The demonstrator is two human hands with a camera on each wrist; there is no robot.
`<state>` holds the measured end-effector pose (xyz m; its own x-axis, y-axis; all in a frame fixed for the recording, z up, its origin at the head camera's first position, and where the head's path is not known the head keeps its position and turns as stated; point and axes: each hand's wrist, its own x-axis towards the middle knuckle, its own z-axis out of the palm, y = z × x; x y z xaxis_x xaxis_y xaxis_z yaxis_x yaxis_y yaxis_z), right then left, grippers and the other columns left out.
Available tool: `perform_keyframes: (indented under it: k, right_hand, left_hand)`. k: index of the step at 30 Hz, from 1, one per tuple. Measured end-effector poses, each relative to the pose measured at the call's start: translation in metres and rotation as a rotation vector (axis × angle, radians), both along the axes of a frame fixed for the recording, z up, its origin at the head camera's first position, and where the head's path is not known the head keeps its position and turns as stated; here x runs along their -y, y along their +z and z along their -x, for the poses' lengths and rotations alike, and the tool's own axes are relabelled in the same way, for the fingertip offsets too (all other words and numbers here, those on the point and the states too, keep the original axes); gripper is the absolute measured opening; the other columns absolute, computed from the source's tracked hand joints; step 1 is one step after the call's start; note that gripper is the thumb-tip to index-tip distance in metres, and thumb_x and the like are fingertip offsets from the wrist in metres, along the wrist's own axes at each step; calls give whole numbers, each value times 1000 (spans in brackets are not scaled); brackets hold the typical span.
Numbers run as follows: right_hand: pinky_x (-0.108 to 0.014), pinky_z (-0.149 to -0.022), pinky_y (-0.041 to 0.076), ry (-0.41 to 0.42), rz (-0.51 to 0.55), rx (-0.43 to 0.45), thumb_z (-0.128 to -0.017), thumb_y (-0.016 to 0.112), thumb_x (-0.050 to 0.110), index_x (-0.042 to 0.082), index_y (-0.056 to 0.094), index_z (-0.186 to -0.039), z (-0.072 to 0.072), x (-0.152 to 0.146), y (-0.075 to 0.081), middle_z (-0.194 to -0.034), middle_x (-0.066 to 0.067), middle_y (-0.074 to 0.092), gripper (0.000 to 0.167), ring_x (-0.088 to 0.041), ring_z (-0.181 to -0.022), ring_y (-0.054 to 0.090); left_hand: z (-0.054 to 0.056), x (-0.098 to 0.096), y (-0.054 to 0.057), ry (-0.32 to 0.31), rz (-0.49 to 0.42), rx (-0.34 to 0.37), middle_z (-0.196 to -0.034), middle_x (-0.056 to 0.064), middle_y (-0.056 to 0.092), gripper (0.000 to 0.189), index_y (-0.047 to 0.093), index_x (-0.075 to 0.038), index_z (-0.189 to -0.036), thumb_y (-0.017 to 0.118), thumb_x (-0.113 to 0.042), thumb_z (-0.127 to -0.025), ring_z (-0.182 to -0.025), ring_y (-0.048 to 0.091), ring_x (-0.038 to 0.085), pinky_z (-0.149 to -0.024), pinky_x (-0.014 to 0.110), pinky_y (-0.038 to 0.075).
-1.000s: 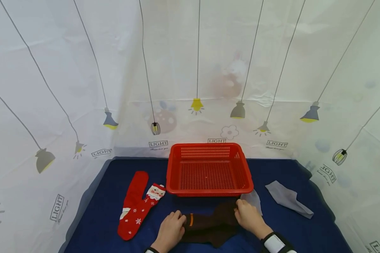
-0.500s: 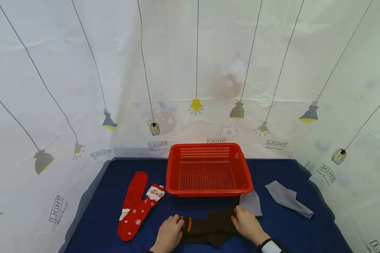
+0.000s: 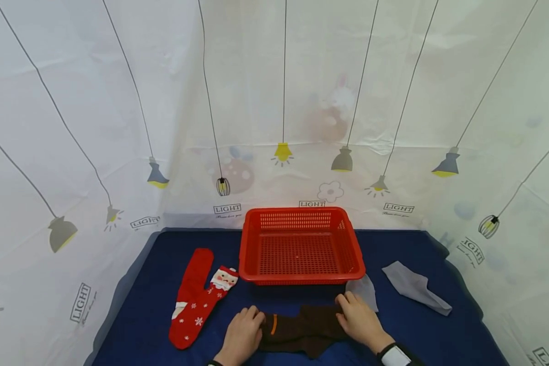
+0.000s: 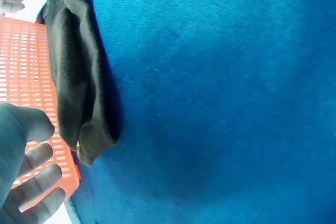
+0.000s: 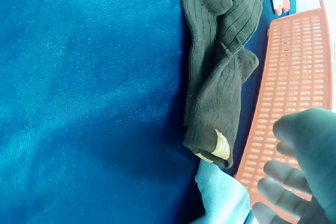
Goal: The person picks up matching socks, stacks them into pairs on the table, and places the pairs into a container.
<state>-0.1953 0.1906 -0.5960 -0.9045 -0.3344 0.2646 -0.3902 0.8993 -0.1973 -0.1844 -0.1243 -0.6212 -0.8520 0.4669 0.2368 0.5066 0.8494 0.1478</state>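
Note:
Brown ribbed socks [image 3: 297, 333] lie overlapped and stretched sideways on the blue cloth, with an orange stripe near their left end. My left hand [image 3: 241, 333] is beside that end; in the left wrist view its fingers [image 4: 44, 182] are spread and apart from the fabric. By the other end is my right hand [image 3: 360, 321], its thumb and fingers [image 5: 283, 195] parted, holding nothing. A gold patch shows on the socks' near end in the right wrist view. One grey sock [image 3: 363, 292] lies partly hidden behind the right hand and under the basket's edge.
A red plastic basket [image 3: 297, 279] stands behind the brown socks. Red Santa socks [image 3: 201, 307] lie on the left, one crossing the other. Another grey sock [image 3: 416, 287] is at the right. A printed white curtain [image 3: 274, 101] closes off the back and sides.
The right hand has drawn the brown socks' right end slightly down toward me and then released it, its fingers now apart from the fabric. The left hand has also let go.

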Motion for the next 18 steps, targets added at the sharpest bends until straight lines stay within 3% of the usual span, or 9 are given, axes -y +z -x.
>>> perform_keyframes:
  k: [5, 10, 18]
  right_hand:
    - [-26, -58, 37, 122, -33, -51, -70, 75, 19, 15, 60, -92, -2, -4, -3, -79, 8, 45, 27, -9, -70, 44]
    - [-26, -59, 36, 237, -74, 11, -72, 75, 27, 17, 60, -100, -5, -11, -15, -89, 7, 47, 33, -9, -74, 43]
    - [-31, -62, 40, 270, -138, 55, -70, 75, 31, 18, 58, -105, -9, -17, -24, -96, 3, 48, 41, -14, -81, 46]
  left_hand:
    - [-1, -2, 2, -26, -29, -34, -80, -6, 48, 23, 61, -19, -86, 76, -21, -69, -67, 44, 10, -58, 24, 39]
    - [-4, -4, 2, -50, -42, -62, -83, -3, 51, 27, 64, -17, -90, 76, -23, -68, -70, 47, 12, -60, 26, 41]
    - [-2, -5, -4, -38, -16, 2, -92, -2, 55, 34, 64, -19, -99, 77, -29, -69, -77, 51, 14, -65, 29, 44]
